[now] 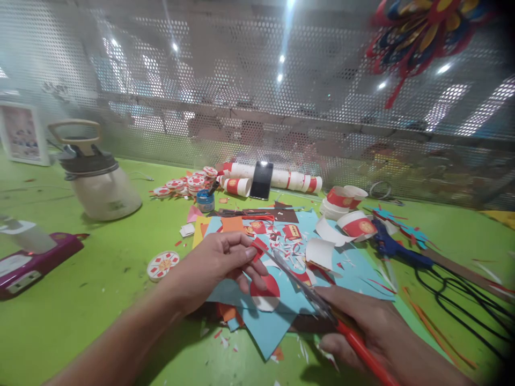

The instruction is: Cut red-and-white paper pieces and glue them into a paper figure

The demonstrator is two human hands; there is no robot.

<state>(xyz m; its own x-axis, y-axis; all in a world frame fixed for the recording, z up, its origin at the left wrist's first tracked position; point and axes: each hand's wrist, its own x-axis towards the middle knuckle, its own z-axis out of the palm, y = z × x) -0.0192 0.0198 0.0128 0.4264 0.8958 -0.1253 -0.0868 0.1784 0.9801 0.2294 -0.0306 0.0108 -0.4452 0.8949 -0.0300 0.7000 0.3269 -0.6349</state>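
My right hand [362, 327] holds shiny metal scissors [311, 295], red-handled, their long blades slanting forward and left over flat blue paper [350, 268]. My left hand [221, 260] pinches thin red paper [258, 249] near their tips; curved paper cups [340, 197] sit beyond.

Craft workspace: green table [120, 300] strewn with colored paper [269, 332], cut cups [356, 225], glue gun [398, 249].

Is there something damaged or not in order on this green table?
Yes: paper scraps lie scattered over the blue paper and green table, and a curled white piece looks cut from a cup. Probably just cutting waste.
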